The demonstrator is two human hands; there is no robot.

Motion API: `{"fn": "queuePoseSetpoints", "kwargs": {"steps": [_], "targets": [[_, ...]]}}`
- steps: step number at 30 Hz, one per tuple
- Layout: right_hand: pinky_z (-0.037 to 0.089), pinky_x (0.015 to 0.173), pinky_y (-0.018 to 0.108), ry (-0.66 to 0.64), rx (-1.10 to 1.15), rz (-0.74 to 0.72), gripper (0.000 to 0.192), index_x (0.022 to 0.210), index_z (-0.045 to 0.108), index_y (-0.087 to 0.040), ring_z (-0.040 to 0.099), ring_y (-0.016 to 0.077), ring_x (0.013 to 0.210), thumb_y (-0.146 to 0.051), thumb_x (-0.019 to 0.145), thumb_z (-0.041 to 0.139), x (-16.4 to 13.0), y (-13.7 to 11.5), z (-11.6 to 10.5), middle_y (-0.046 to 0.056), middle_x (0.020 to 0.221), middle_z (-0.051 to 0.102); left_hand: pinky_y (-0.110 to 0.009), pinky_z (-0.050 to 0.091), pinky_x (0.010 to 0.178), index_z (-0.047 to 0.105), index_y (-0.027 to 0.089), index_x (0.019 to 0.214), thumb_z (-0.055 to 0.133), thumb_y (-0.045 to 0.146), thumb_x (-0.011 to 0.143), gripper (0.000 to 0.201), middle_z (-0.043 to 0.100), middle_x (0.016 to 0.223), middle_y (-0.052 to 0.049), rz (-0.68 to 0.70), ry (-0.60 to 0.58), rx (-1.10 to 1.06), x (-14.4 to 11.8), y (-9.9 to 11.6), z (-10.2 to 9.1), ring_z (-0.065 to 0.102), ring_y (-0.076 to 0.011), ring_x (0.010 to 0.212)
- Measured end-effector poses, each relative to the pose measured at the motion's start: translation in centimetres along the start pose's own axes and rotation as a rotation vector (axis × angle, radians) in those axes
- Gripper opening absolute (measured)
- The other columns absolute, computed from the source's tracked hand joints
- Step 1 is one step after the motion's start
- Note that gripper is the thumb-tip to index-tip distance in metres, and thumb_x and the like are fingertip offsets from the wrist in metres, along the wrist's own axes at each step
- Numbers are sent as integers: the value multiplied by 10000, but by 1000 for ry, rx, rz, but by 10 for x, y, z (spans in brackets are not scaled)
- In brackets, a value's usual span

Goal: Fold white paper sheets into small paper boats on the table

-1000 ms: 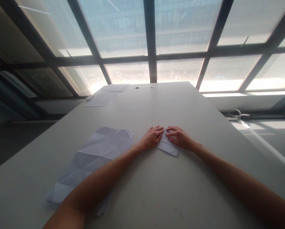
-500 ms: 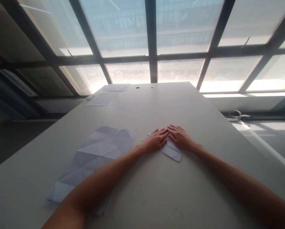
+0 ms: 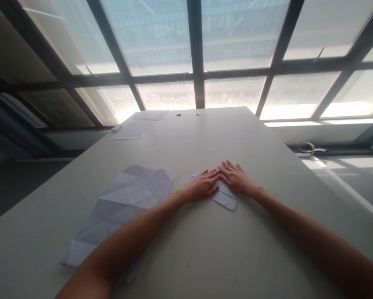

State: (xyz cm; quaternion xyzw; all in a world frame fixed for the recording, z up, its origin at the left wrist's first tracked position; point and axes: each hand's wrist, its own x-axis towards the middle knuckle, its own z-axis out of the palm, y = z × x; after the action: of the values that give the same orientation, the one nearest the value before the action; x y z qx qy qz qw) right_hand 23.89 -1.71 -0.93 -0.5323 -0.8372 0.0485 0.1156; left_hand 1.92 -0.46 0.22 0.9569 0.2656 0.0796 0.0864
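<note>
A small folded white paper [image 3: 225, 199] lies on the grey table [image 3: 205, 249] in front of me. My left hand [image 3: 201, 186] rests flat on its left part, fingers stretched out. My right hand [image 3: 236, 179] lies flat on its right part, fingers spread, fingertips meeting those of the left hand. Neither hand grips anything; both press down on the paper. Most of the paper is hidden under the hands.
A large creased white sheet [image 3: 124, 207] lies unfolded to the left, partly under my left forearm. More sheets [image 3: 133, 128] lie at the table's far left corner. Two small holes [image 3: 179, 114] mark the far edge. Large windows stand behind the table.
Both hands slid together over the folded paper until the fingertips met, and the paper turned slightly. The creased sheet has not moved.
</note>
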Motion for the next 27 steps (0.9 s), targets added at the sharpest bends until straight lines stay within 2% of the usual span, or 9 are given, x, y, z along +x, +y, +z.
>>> {"fn": "queuePoseSetpoints", "kwargs": {"steps": [5, 9, 15, 20, 27], "targets": [[162, 1170, 526, 31, 5, 26, 606, 1502, 337, -127, 182, 272, 1469, -458, 1001, 258, -1, 0, 3, 140, 1569, 288, -399, 83, 1210, 169, 199, 1552, 326, 516, 1000, 656, 180, 1605, -76, -7, -50, 28, -1, 1, -3, 127, -196, 1487], [158, 1167, 530, 30, 15, 21, 577, 1502, 339, -141, 186, 264, 1469, -414, 999, 268, -1, 0, 2, 136, 1571, 284, -415, 65, 1208, 115, 218, 1560, 296, 564, 994, 688, 144, 1610, -72, -5, -78, 30, -1, 2, -4, 94, -201, 1491], [126, 1161, 564, -5, 2, -39, 702, 1516, 301, -139, 107, 281, 1483, -569, 962, 332, -4, 1, -3, 155, 1584, 237, -432, 83, 1208, 56, 187, 1563, 311, 608, 975, 767, 91, 1610, -95, 9, -64, 28, 0, 2, -5, 65, -203, 1492], [121, 1160, 578, -18, 10, -15, 779, 1527, 274, -146, 106, 293, 1482, -652, 937, 318, -3, 0, -3, 156, 1584, 235, -441, 90, 1211, 104, 211, 1561, 355, 580, 976, 736, 95, 1609, -75, 36, -64, 14, -1, 0, -8, 71, -211, 1489], [107, 1154, 595, -68, 34, -25, 781, 1527, 284, -194, 97, 300, 1481, -672, 915, 372, 0, 4, -5, 147, 1589, 224, -360, 163, 1210, 231, 221, 1543, 424, 480, 989, 641, 182, 1595, -67, 172, -57, -60, -2, -3, -17, 123, -195, 1483]]}}
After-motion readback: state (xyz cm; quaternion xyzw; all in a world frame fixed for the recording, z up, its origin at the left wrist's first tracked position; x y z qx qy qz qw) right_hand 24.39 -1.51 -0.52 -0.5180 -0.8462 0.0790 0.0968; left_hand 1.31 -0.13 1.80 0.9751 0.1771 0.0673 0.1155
